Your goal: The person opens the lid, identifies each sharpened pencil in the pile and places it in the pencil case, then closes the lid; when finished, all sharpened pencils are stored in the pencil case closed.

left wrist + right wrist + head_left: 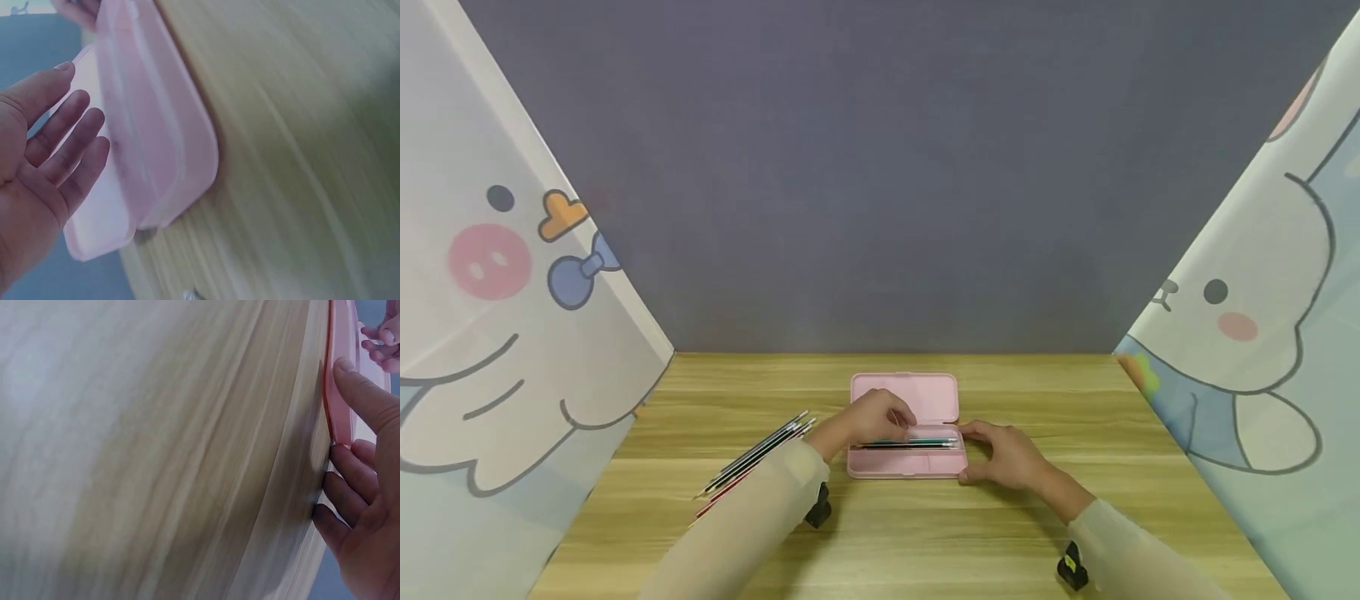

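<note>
A pink pencil case [880, 464] lies on the table with its lid [934, 392] folded back behind it. Several dark green pencils [925, 444] lie lengthwise in its rear compartment. Over the left part of that compartment is my left hand [878, 417]; the left wrist view shows its fingers [74, 134] loosely bent, with nothing between them. My right hand [1006, 457] holds the case's right end, its thumb [359, 390] against the front side wall and its index finger at the back corner.
Left of the case, a loose bundle of dark pencils [756, 454] lies slanted on the wooden table [1037, 392], a red pencil [722, 493] among them, partly behind the left sleeve [752, 517]. A dark grey panel [895, 183] rises behind the table, with cartoon-printed panels at both sides.
</note>
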`<state>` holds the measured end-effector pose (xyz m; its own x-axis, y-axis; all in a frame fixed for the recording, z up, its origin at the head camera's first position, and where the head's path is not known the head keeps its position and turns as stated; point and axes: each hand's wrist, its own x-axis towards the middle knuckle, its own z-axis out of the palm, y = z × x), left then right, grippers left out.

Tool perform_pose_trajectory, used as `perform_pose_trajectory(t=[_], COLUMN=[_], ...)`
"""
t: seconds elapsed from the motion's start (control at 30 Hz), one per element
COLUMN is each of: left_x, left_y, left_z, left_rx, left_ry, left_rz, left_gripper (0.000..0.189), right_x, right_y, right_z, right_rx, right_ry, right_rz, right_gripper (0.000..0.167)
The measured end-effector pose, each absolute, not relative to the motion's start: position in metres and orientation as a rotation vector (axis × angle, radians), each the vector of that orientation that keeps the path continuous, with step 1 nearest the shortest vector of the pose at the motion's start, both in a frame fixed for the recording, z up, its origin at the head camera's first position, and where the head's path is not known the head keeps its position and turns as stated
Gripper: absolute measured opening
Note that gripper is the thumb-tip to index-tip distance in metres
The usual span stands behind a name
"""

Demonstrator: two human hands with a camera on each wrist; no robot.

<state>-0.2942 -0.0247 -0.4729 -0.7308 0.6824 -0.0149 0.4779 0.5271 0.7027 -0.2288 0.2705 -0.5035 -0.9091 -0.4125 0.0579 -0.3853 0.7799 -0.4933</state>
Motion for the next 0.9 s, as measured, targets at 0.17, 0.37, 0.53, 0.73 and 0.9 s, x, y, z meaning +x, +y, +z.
perform_pose_trajectory(t=[0.17, 0.37, 0.53, 0.73, 0.9], left_x=[-0.292, -0.287, -0.281, -0.273, -0.265], left_y=[-0.051, -0.104, -0.155, -0.21, -0.247], left_z=[-0.459, -0.441, -0.436, -0.452, -0.468], left_rx=[0.962, 0.905, 0.8, 0.744, 0.613], left_ry=[2.442, 2.484, 2.535, 2.561, 2.53], left_rz=[1.112, 1.156, 1.219, 1.276, 1.324], left_gripper=[0.026, 0.028, 0.026, 0.026, 0.032], right_x=[-0.229, -0.234, -0.236, -0.234, -0.233], right_y=[0.272, 0.273, 0.272, 0.273, 0.274], right_z=[-0.501, -0.496, -0.498, -0.508, -0.515], right_rx=[-0.699, -0.762, -0.782, -0.76, -0.729], right_ry=[2.932, 2.886, 2.864, 2.857, 2.853], right_rz=[-0.704, -0.684, -0.729, -0.851, -0.959], right_gripper=[0.081, 0.084, 0.084, 0.081, 0.079])
